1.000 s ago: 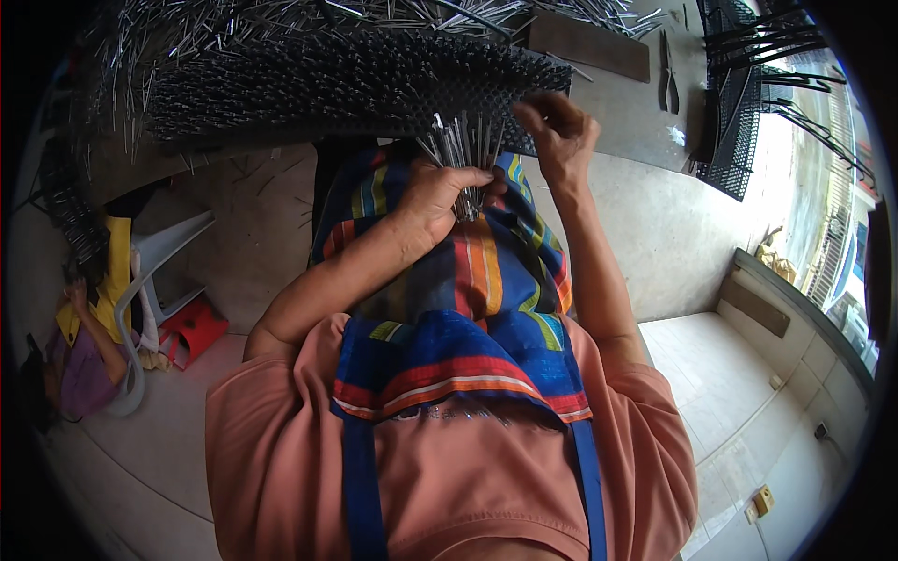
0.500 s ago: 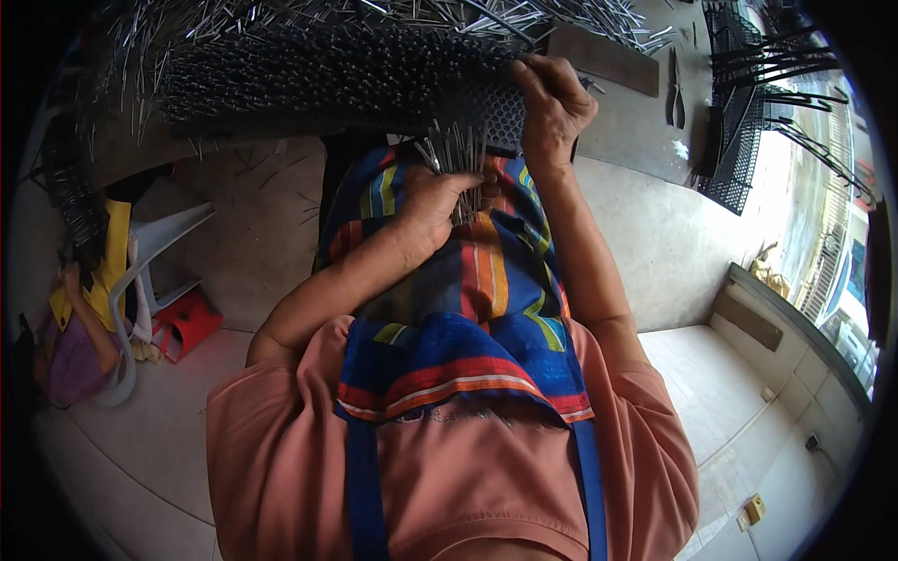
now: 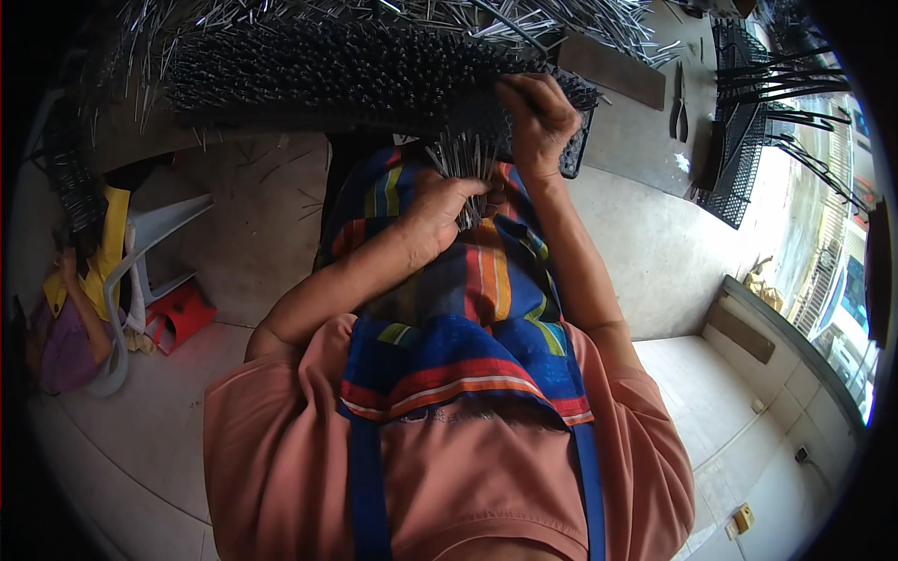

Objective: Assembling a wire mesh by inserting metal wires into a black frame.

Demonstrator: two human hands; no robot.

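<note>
Two bare hands at work at the near edge of a table [image 3: 645, 154]. We see the left hand [image 3: 449, 204] above the lap, its fingers closed around a bundle of thin metal strips [image 3: 465, 154], with the thumb laid across it. The strips stand roughly upright and fan out at their far ends, just nearer to us than the rack [image 3: 583, 98]. To the right and farther off, the right hand [image 3: 541, 117] is over the right part of this black, holed rack, its fingers curled; we cannot tell whether they grip a strip. Close-set dark pegs [image 3: 318, 75] fill the rack's left and middle parts.

Beyond the rack we find a loose pile of strips [image 3: 599, 23]; to the right lie a flat brown board [image 3: 613, 72] and, just beside it, a pair of pliers [image 3: 680, 107]. Below the hands, a striped apron [image 3: 486, 280] covers the lap. At the far left we note a co-worker's purple sleeve [image 3: 65, 337], a pale chair [image 3: 122, 299] and a red bag [image 3: 182, 313].
</note>
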